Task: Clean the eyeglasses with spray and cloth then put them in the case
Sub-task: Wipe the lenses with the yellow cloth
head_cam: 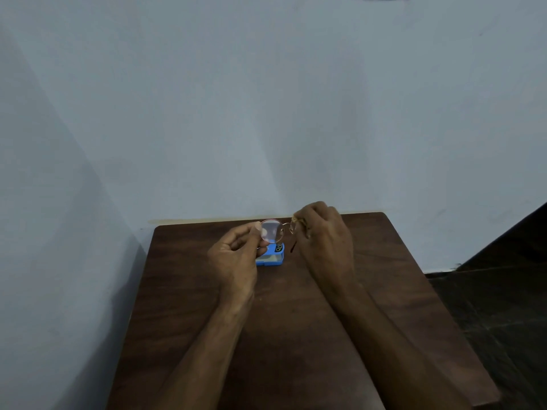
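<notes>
Brown wood of the desk [384, 291] fills the near part of my view, with both forearms reaching over it from the near edge towards the far one. Midway up, the left hand [236, 255] pinches the rim of one round lens of the eyeglasses [270, 230] between thumb and curled fingers. A little farther on, the right hand [325, 238] is curled over the other lens, with a scrap of pale cloth [297, 223] bunched in its fingers. The eyeglasses hang in the air between the hands, their long axis running left to right, parallel to the far edge; a dark temple tip dangles below them. Just beyond the left hand and right under the frame, the blue case [270, 257] lies on the desk near the far edge; I cannot tell for certain whether it is open. I judge the wiping is under way, and the coming move is a short drop straight down, the left hand being nearer the case. No spray bottle shows.
</notes>
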`<state>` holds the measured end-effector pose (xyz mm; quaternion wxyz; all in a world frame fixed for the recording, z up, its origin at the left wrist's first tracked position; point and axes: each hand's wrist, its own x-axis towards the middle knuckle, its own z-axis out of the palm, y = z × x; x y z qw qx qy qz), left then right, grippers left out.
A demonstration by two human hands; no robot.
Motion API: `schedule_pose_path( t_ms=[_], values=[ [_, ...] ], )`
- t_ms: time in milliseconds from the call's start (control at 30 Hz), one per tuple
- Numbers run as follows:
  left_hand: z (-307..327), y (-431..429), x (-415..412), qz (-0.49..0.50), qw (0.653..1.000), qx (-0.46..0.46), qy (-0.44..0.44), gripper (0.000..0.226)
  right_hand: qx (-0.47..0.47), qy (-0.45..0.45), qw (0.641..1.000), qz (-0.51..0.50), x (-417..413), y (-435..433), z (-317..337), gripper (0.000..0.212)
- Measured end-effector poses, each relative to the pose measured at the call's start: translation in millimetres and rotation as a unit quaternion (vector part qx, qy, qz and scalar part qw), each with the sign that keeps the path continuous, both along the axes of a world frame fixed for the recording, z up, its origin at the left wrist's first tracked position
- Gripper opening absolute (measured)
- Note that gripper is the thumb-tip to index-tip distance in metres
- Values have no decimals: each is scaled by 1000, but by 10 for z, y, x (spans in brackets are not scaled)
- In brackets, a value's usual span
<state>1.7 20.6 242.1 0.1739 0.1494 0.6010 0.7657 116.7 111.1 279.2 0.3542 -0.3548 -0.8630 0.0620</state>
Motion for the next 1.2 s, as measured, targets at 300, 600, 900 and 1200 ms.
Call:
schedule_pose_path(
  t_ms=[300, 600, 900, 1200],
  values=[
    [16, -7, -31, 7, 1000, 21, -15, 12, 6, 4, 1000, 9, 79, -66, -16, 7],
    [12, 46, -57, 16, 999, 27, -37, 18, 13, 0, 1000, 22, 82, -113, -43, 11],
    [-24, 58, -61, 9, 999, 27, -33, 21, 18, -6, 999, 35, -8, -86, 26, 6],
    [-5, 29, -69, 1, 999, 33, -31, 18, 2, 9, 1000, 12, -46, 17, 122, 7]
  ],
)
